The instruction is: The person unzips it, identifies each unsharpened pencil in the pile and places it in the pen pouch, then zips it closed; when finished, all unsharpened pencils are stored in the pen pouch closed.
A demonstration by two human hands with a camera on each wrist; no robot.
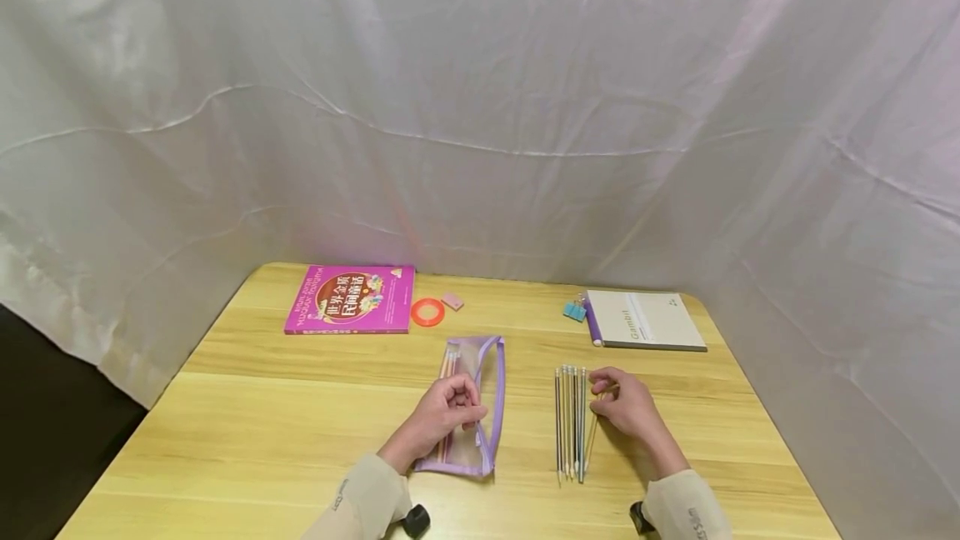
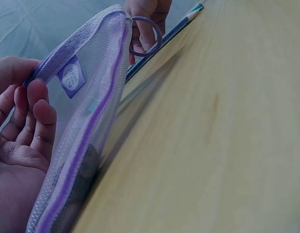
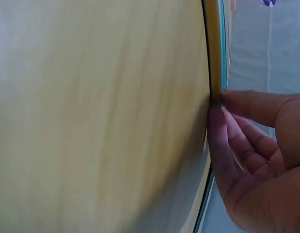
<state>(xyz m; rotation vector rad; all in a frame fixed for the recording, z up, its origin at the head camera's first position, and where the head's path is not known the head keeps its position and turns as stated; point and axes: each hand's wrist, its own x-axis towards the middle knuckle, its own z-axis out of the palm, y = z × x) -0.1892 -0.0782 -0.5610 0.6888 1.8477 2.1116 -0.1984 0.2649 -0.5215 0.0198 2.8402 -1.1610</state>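
My left hand (image 1: 447, 413) pinches the purple edge of a mesh pencil case (image 2: 99, 92), which stands with its mouth parted in the left wrist view. Several pencils (image 1: 444, 443) lie inside it, partly covered by that hand. To the right, a row of pencils (image 1: 568, 423) lies side by side on the table. My right hand (image 1: 628, 403) pinches a yellow pencil (image 3: 215, 48) between thumb and finger, at the right side of the row. Its lower end slants toward the row in the head view.
At the back left are a pink book (image 1: 352, 300), an orange ring (image 1: 427, 312) and a pink eraser (image 1: 452, 301). Toward the back right lie blue binder clips (image 1: 575, 311), a purple marker (image 1: 592, 322) and a white notebook (image 1: 652, 322). A grey curtain (image 1: 480, 107) surrounds the wooden table (image 1: 285, 423).
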